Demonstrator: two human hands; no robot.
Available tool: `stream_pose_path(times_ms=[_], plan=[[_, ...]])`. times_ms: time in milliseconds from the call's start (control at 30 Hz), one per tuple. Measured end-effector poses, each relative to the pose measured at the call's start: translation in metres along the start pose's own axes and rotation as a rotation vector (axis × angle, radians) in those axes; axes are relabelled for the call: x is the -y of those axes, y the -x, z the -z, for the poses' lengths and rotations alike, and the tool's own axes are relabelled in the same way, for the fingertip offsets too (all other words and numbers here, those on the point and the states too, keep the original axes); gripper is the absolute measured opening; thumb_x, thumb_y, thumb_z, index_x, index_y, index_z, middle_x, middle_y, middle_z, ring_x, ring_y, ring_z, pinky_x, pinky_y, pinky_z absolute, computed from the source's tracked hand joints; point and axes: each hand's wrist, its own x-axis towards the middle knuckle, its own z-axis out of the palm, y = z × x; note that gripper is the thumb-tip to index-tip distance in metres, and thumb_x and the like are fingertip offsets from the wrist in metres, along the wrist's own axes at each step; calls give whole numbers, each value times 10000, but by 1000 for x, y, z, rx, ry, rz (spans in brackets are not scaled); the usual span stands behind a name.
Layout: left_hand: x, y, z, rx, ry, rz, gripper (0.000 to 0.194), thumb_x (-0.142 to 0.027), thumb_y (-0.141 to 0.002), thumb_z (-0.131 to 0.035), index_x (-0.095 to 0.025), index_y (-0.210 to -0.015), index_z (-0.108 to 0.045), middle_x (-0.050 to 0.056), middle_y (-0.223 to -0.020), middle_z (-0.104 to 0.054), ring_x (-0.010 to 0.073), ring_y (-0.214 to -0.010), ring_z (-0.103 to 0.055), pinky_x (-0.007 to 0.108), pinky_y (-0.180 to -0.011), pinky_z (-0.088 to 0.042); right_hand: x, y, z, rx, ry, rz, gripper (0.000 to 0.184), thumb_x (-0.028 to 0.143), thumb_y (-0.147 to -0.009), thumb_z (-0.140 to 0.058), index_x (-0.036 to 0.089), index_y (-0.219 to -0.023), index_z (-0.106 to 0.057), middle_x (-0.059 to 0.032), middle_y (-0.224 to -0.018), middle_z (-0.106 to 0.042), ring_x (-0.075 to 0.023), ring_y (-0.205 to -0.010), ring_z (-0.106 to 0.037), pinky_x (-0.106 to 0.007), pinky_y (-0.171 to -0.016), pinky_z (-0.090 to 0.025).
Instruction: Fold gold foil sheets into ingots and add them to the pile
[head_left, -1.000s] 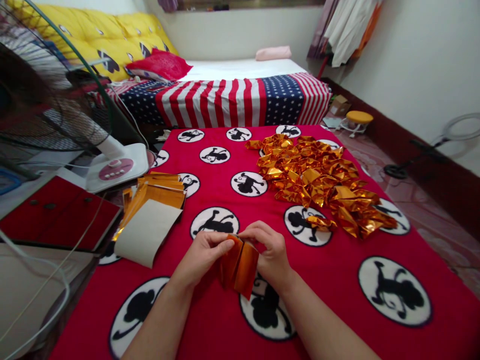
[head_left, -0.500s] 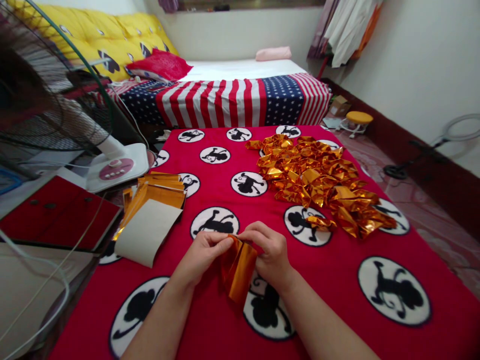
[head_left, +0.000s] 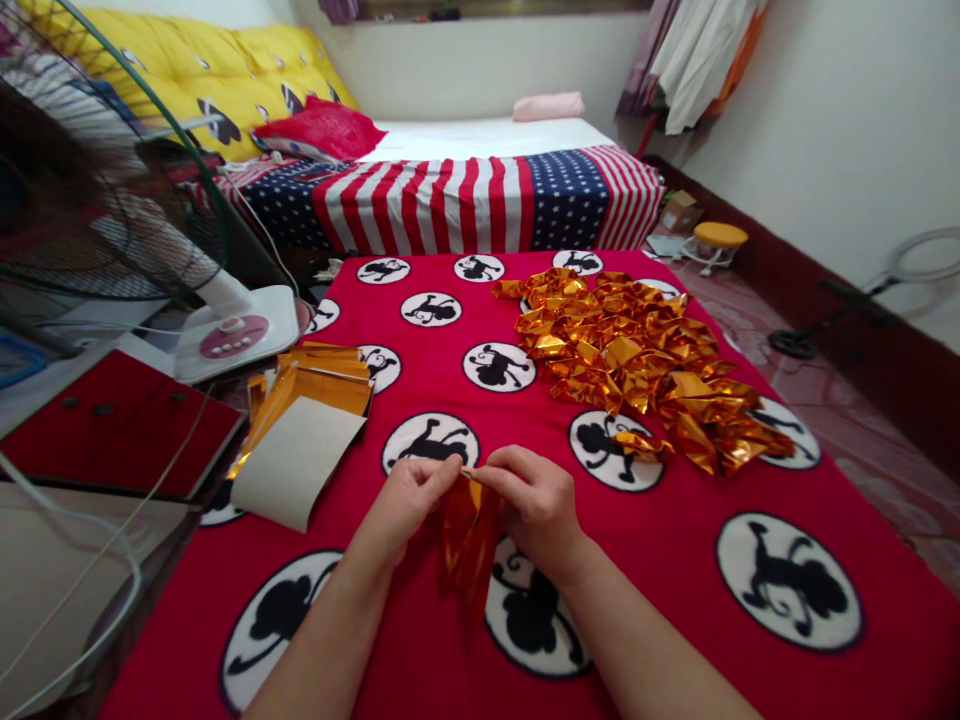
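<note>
Between my two hands hangs a sheet of shiny orange-gold foil paper (head_left: pixel 471 540), pinched together at its top edge. My left hand (head_left: pixel 411 505) grips that edge between thumb and forefinger. Close beside it, my right hand (head_left: pixel 534 505) pinches the same edge from the right, fingers curled. The foil's lower part dangles over the red cloth (head_left: pixel 637 600). Left of my hands lies a stack of flat gold foil sheets (head_left: pixel 322 372) with a pale sheet (head_left: pixel 296 465) on top. Right and farther off spreads a pile of folded foil pieces (head_left: pixel 622 340), with one small piece (head_left: pixel 643 445) at its near side.
A fan (head_left: pixel 232 330) stands at the left behind a dark red panel (head_left: pixel 112 420) and a loose white cable (head_left: pixel 124 545). Beyond the table is a bed with a flag-patterned cover (head_left: pixel 450 205). A yellow stool (head_left: pixel 718 235) stands on the floor at right.
The foil's top edge is gathered more narrowly, and its hanging part has turned and looks slimmer. My left thumb has shifted up along the edge. Both hands stay in nearly the same place.
</note>
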Motion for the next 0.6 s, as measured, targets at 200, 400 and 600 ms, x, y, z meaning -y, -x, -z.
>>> stream_pose_path(times_ms=[200,400,600], plan=[[-16,1,0,-64,-163,-1,440,-465,-696,-712,-134,-465,-536,-24,-475,-430,88,-514,-360,219,-494,-258,5,2,2,-16,38,66,174,182,-931,-555,226,-1016,-700,-58,-856,-689,-159,-770,-596,-288,-647,-419],[-32,12,3,-26,-263,-30,267,-339,-740,-656,-122,-597,-716,36,-600,-657,162,-621,-575,227,-576,-418,11,-2,8,-52,11,99,171,203,-922,-578,245,-1037,-699,-59,-866,-696,-169,-779,-607,-303,-661,-433],[-48,22,2,0,-258,-55,232,-287,-767,-661,-134,-871,-801,76,-771,-763,220,-764,-697,278,-723,-539,18,-14,15,-148,-6,125,195,156,-884,-630,263,-1030,-702,-50,-848,-698,-165,-753,-612,-302,-660,-450]])
